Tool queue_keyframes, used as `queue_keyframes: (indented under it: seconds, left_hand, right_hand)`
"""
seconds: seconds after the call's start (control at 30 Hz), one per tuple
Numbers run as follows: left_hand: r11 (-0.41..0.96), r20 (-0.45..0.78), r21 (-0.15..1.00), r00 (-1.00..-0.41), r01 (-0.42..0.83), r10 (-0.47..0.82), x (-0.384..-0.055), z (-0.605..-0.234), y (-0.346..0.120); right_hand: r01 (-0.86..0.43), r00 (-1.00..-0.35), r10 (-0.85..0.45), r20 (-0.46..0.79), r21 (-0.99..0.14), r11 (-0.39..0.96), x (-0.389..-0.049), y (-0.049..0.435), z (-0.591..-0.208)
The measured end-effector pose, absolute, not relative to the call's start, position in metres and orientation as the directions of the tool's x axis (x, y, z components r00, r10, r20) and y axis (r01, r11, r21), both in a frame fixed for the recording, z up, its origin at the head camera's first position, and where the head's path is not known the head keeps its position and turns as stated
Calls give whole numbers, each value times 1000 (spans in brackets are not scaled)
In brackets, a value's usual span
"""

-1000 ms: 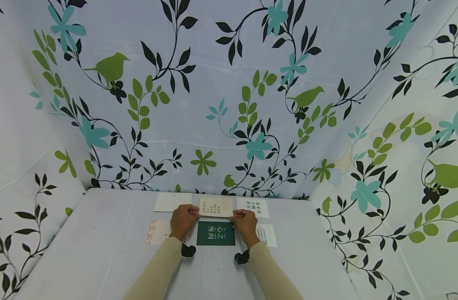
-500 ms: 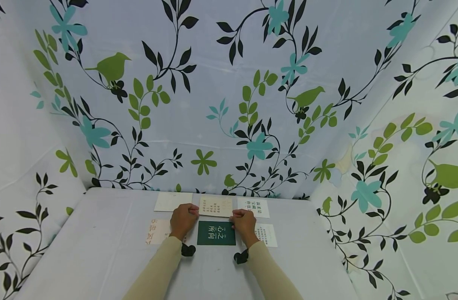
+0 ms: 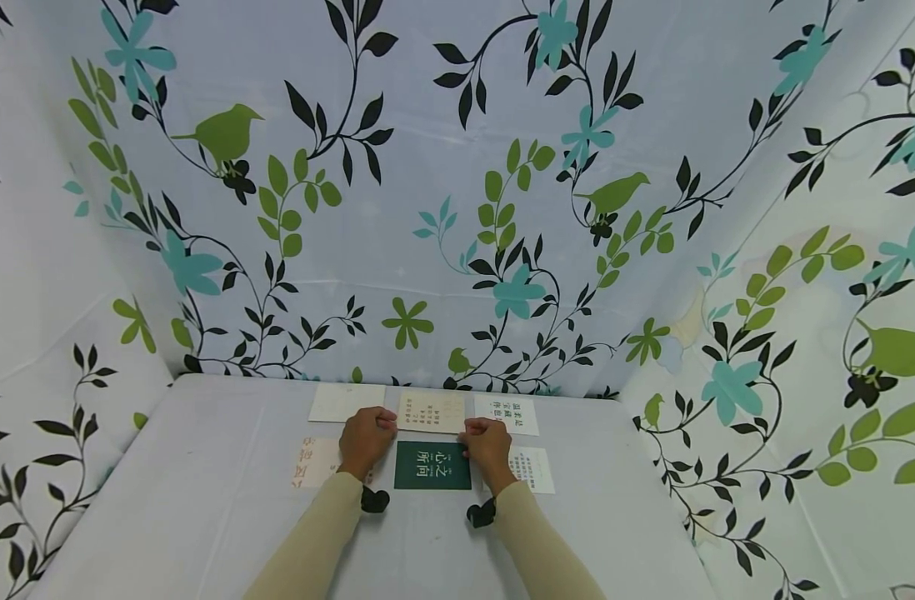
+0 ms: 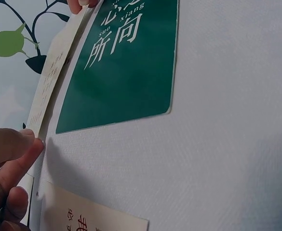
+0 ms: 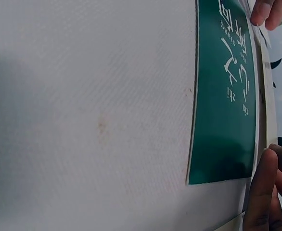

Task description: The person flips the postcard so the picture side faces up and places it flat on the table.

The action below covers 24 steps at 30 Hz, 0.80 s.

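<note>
A cream card (image 3: 431, 411) with small brown lettering sits in the middle of the back row, its near edge slightly raised. My left hand (image 3: 366, 438) pinches its near left corner between thumb and forefinger, as the left wrist view shows. At the near right corner my right hand (image 3: 489, 450) pinches the same card. Just in front lies a dark green card (image 3: 432, 466) with white characters, flat on the table. To its left is a cream card with red-orange writing (image 3: 311, 462), partly behind my left hand. A white card with dark text (image 3: 532, 471) lies to its right.
A plain cream card (image 3: 345, 404) lies at the back left, and a white card with bold dark characters (image 3: 508, 413) at the back right. The table (image 3: 202, 475) has a white cover. Leaf-and-bird patterned cloth (image 3: 367, 233) rises behind its far edge.
Both hands keep their hold on the cream card and stay almost in place. The view has shifted very slightly; the cards lie as before.
</note>
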State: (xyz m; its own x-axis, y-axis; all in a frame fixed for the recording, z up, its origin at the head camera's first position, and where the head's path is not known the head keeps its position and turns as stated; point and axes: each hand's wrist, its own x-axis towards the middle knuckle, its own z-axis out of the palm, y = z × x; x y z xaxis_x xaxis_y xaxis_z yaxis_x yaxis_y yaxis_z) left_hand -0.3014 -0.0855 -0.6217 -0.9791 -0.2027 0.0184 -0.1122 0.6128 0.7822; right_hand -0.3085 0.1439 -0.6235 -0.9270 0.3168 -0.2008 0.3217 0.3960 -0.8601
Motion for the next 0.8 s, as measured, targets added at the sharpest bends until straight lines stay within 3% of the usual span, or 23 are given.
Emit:
queue_keyframes:
  seconds: [0.8]
  left_hand:
    - [585,8,804,-982,-106,-190,-301,-620,-103]
  right_hand:
    - [255,-951,256,-172,-906,339,-302,131,-618]
